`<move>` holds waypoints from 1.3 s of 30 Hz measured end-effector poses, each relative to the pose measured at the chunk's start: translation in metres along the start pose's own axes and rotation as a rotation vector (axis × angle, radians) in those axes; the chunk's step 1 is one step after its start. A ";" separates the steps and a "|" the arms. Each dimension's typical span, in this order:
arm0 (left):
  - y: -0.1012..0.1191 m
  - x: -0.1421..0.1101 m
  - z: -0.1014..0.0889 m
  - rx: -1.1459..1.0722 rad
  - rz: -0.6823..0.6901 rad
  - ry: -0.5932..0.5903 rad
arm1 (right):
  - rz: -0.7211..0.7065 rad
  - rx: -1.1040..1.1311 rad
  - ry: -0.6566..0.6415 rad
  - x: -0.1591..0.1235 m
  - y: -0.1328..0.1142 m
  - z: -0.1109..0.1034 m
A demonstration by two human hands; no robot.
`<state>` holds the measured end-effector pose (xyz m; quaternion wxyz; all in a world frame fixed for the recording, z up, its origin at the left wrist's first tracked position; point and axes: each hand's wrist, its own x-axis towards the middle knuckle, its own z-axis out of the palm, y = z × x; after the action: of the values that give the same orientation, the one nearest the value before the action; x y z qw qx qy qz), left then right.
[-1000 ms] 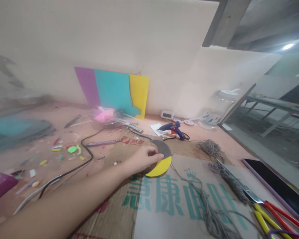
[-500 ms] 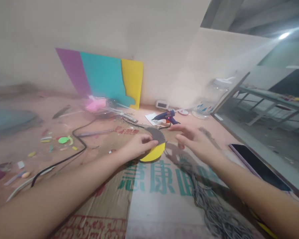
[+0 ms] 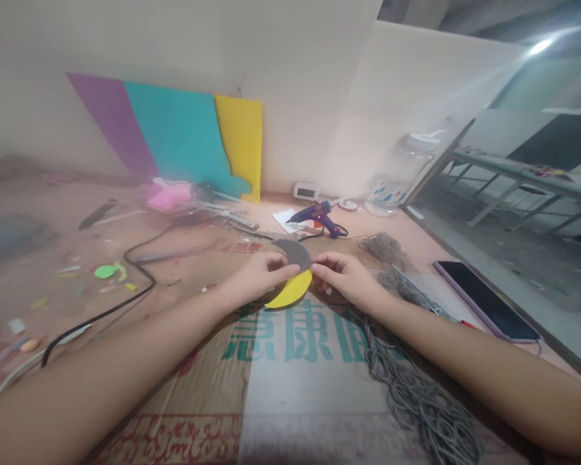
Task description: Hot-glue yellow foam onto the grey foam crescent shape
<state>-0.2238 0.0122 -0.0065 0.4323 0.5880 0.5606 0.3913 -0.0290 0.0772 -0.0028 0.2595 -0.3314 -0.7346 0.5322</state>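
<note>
A round foam disc (image 3: 293, 271), yellow below and covered with grey yarn above, lies on a flattened cardboard sheet (image 3: 281, 361). My left hand (image 3: 256, 278) pinches its left edge with thumb and fingers closed on it. My right hand (image 3: 346, 278) has its fingers curled against the disc's right edge, pinching there. Grey yarn (image 3: 407, 394) runs from the disc down the right side of the cardboard.
A blue glue gun (image 3: 317, 216) lies behind the disc, its black cord (image 3: 126, 284) crossing the table to the left. Purple, teal and yellow foam sheets (image 3: 184, 139) lean on the wall. A phone (image 3: 484, 303) lies at right. Scissors (image 3: 430, 303) and foam scraps (image 3: 106, 271) lie around.
My right hand came into view from the right and closed on the disc's right edge. My left hand kept its hold. The camera tilted down and shifted left.
</note>
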 end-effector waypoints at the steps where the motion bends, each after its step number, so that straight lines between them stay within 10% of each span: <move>1: 0.000 0.000 0.000 0.006 0.005 0.000 | 0.001 0.002 0.005 0.000 0.001 0.000; 39: -0.005 0.000 -0.001 0.068 -0.005 0.048 | -0.019 -0.070 0.008 -0.001 -0.004 0.000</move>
<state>-0.2264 0.0126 -0.0105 0.3992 0.5916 0.5853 0.3850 -0.0290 0.0760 0.0014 0.2557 -0.3356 -0.7548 0.5022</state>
